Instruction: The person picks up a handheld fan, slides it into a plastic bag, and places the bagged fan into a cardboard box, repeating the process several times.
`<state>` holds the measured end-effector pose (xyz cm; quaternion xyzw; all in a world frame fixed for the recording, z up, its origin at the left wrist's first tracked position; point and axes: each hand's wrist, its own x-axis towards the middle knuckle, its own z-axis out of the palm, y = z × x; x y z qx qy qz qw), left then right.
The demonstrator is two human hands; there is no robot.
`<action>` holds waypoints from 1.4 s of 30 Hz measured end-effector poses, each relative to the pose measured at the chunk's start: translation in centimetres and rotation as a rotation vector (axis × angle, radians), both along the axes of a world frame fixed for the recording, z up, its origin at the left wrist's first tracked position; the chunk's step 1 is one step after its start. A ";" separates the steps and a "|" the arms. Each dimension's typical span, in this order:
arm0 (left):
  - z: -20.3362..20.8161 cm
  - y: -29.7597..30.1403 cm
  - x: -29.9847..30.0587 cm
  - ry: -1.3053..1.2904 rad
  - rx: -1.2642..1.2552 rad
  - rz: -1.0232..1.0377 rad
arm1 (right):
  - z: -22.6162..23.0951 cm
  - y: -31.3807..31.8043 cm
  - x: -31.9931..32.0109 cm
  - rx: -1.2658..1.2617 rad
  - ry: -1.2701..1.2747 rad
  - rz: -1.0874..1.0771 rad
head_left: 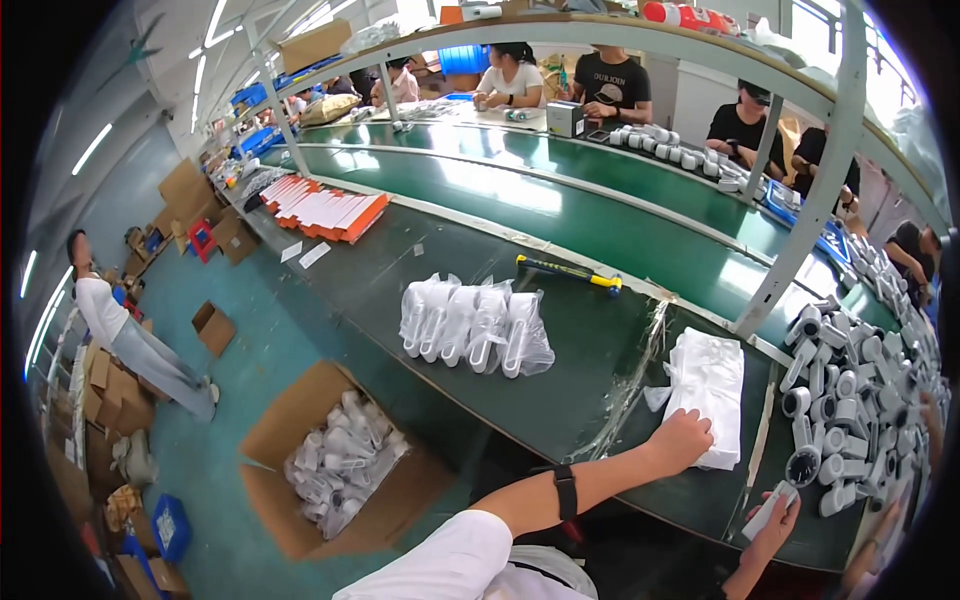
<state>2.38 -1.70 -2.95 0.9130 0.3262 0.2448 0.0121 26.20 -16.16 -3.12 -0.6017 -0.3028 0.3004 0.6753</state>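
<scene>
A cardboard box (300,470) on the floor holds bagged white parts, hard to make out. Bagged white pieces (475,325) lie on the green table (560,390). The left hand (680,440) presses fingers down on a stack of clear bags (708,385). The right hand (775,520) grips a small white part (770,508), beside the heap of white parts (850,400).

I saw four clear plastic bags of white parts (475,325) on the green table, and an open brown cardboard box (335,460) on the floor.
</scene>
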 end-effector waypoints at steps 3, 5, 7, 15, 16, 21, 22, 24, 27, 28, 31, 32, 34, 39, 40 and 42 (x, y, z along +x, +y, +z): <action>0.2 0.4 0.5 -0.008 -0.026 -0.006 | 0.1 -0.2 -3.1 -0.005 0.082 0.011; 0.3 0.7 0.8 -0.016 -0.029 0.014 | 0.4 -0.2 -4.5 0.003 0.095 0.053; 0.3 0.7 0.8 -0.025 -0.026 0.018 | 0.7 -0.3 -5.7 0.013 0.100 0.097; 0.7 0.3 0.2 -0.067 -0.051 -0.064 | 0.8 -1.2 -7.6 0.028 0.090 0.084; 0.4 0.5 0.4 -0.045 -0.034 -0.053 | 1.2 -1.3 -7.9 0.032 0.091 0.104; 1.6 1.0 -0.3 -0.062 -0.156 -0.063 | 2.0 -1.2 -8.4 0.057 0.156 0.130; 1.3 1.2 -0.4 -0.128 -0.216 -0.052 | 2.0 -1.0 -8.5 0.073 0.151 0.128; 1.6 1.5 -0.4 -0.276 -0.338 -0.028 | 1.9 -0.7 -8.8 0.115 0.160 0.103; 2.0 2.0 -0.1 -0.448 -0.478 -0.043 | 1.5 -0.4 -9.1 0.150 0.224 0.045; 2.2 2.0 0.0 -0.526 -0.557 -0.044 | 1.7 -0.5 -9.4 0.142 0.236 0.036; 2.8 2.0 -0.1 -0.555 -0.599 -0.040 | 1.9 -0.7 -9.5 0.132 0.257 0.028; 2.8 2.1 -0.1 -0.572 -0.627 -0.043 | 1.8 -0.7 -9.5 0.106 0.245 0.052; 3.2 1.9 -0.2 -0.575 -0.604 -0.055 | 1.9 -0.8 -9.8 0.068 0.232 0.079; 3.3 1.7 -0.5 -0.566 -0.555 -0.089 | 2.5 -1.9 -9.7 -0.029 0.248 0.279; 3.6 1.5 -0.5 -0.555 -0.523 -0.103 | 2.9 -2.1 -9.6 -0.107 0.186 0.375; 3.8 1.3 -0.4 -0.542 -0.494 -0.122 | 3.8 -2.2 -9.3 -0.234 0.106 0.530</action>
